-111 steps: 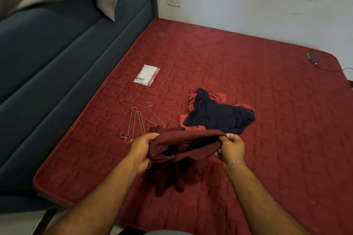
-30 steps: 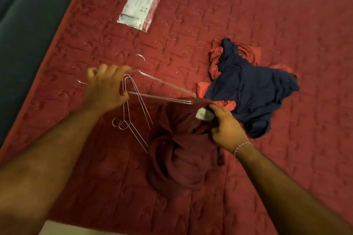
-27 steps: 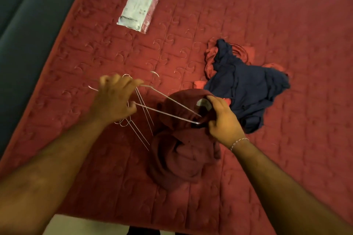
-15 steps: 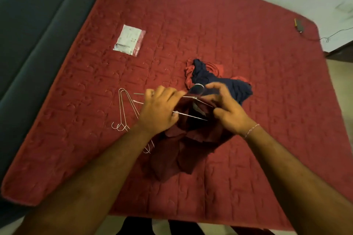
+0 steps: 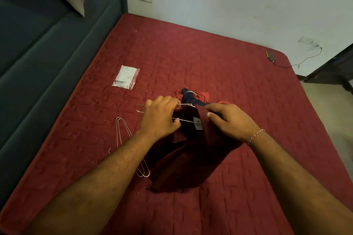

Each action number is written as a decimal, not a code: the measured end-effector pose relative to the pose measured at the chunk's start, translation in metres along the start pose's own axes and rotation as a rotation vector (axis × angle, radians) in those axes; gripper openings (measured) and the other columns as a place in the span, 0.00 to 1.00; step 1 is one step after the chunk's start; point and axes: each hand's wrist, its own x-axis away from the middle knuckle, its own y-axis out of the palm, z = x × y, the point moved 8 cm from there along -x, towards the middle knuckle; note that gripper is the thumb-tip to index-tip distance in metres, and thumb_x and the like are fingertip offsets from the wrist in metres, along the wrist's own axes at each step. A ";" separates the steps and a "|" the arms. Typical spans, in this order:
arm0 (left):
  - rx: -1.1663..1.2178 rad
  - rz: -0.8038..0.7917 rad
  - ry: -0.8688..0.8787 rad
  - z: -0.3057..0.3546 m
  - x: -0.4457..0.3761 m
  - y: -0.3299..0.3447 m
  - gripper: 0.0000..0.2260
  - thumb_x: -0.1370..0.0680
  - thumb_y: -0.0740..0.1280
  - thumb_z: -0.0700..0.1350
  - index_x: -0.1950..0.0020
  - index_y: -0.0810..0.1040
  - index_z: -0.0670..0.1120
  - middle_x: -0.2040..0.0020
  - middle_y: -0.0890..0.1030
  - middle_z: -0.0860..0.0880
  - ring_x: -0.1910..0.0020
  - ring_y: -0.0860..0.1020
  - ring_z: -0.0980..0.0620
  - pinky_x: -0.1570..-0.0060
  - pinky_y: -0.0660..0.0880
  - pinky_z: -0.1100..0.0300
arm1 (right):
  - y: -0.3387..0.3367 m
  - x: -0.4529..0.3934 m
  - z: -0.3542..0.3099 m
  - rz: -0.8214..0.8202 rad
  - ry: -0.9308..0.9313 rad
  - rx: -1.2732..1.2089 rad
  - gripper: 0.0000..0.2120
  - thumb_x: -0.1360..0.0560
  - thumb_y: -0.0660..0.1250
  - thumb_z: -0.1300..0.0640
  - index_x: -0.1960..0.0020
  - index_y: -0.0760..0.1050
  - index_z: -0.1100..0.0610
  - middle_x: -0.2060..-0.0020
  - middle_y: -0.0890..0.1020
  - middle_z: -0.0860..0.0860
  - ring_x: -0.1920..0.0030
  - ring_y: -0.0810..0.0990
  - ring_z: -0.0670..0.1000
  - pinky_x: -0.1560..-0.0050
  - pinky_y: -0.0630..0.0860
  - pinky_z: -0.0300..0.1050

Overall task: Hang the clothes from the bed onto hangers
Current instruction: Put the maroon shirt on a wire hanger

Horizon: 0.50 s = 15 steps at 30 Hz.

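Red mattress (image 5: 229,66): one maroon garment (image 5: 191,158) gripped by right hand (image 5: 233,122), one wire hanger (image 5: 183,105) clasped by left hand (image 5: 158,118); two spare hangers (image 5: 122,135) laid near left edge.

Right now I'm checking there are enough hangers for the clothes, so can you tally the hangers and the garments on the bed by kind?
Wire hangers: 3, one held by the left hand, two lying on the bed.
Garments: 3, maroon in the right hand, navy, orange-red beneath it.
Total: 6.
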 end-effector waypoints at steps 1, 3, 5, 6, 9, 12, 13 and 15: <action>-0.024 0.008 0.021 0.009 0.000 -0.003 0.24 0.33 0.73 0.55 0.37 0.76 0.55 0.43 0.77 0.57 0.43 0.76 0.51 0.46 0.65 0.52 | -0.002 0.002 0.000 0.005 -0.007 -0.074 0.16 0.19 0.60 0.47 0.36 0.80 0.49 0.46 0.85 0.43 0.45 0.82 0.45 0.43 0.76 0.45; -0.112 0.077 -0.002 0.018 0.000 -0.012 0.33 0.31 0.72 0.55 0.26 0.70 0.53 0.29 0.72 0.52 0.29 0.70 0.48 0.34 0.64 0.45 | -0.010 0.003 0.003 0.095 -0.002 -0.170 0.10 0.18 0.65 0.53 0.40 0.82 0.50 0.49 0.85 0.40 0.47 0.82 0.39 0.45 0.75 0.37; -0.155 0.211 -0.162 0.013 0.007 -0.025 0.42 0.29 0.70 0.57 0.18 0.59 0.50 0.18 0.59 0.44 0.19 0.59 0.42 0.26 0.58 0.36 | -0.021 0.004 0.013 0.218 0.030 -0.218 0.07 0.19 0.67 0.55 0.45 0.83 0.49 0.54 0.85 0.39 0.50 0.82 0.38 0.49 0.74 0.32; -0.108 0.302 -0.268 0.009 0.015 -0.032 0.44 0.29 0.71 0.58 0.17 0.56 0.49 0.17 0.55 0.41 0.19 0.56 0.40 0.24 0.56 0.35 | -0.026 0.004 0.019 0.254 0.049 -0.252 0.07 0.19 0.67 0.56 0.47 0.83 0.48 0.56 0.85 0.39 0.52 0.82 0.37 0.51 0.73 0.32; 0.276 0.401 -0.664 -0.011 0.050 -0.011 0.47 0.30 0.78 0.54 0.18 0.56 0.48 0.19 0.59 0.41 0.21 0.61 0.39 0.24 0.61 0.38 | -0.035 0.004 0.030 0.274 0.071 -0.420 0.07 0.19 0.67 0.55 0.52 0.83 0.46 0.58 0.86 0.41 0.56 0.81 0.38 0.50 0.78 0.43; 0.820 0.077 -1.013 -0.013 0.067 0.067 0.50 0.30 0.81 0.54 0.17 0.53 0.50 0.26 0.71 0.41 0.30 0.73 0.41 0.29 0.71 0.41 | -0.038 0.006 0.031 0.224 0.025 -0.547 0.09 0.21 0.66 0.48 0.48 0.84 0.50 0.54 0.87 0.46 0.50 0.85 0.47 0.43 0.80 0.58; 0.974 -0.049 -1.087 -0.006 0.068 0.085 0.51 0.30 0.81 0.56 0.17 0.53 0.51 0.28 0.73 0.42 0.32 0.76 0.42 0.31 0.73 0.42 | -0.038 0.007 0.030 0.211 0.017 -0.567 0.11 0.22 0.66 0.47 0.48 0.84 0.51 0.54 0.87 0.48 0.49 0.85 0.49 0.42 0.80 0.61; 1.133 -0.214 -1.163 0.007 0.062 0.103 0.42 0.28 0.80 0.56 0.21 0.62 0.50 0.33 0.79 0.46 0.38 0.80 0.45 0.39 0.78 0.46 | -0.038 0.009 0.031 0.191 -0.009 -0.625 0.11 0.22 0.66 0.49 0.48 0.83 0.54 0.54 0.86 0.55 0.51 0.84 0.49 0.42 0.79 0.63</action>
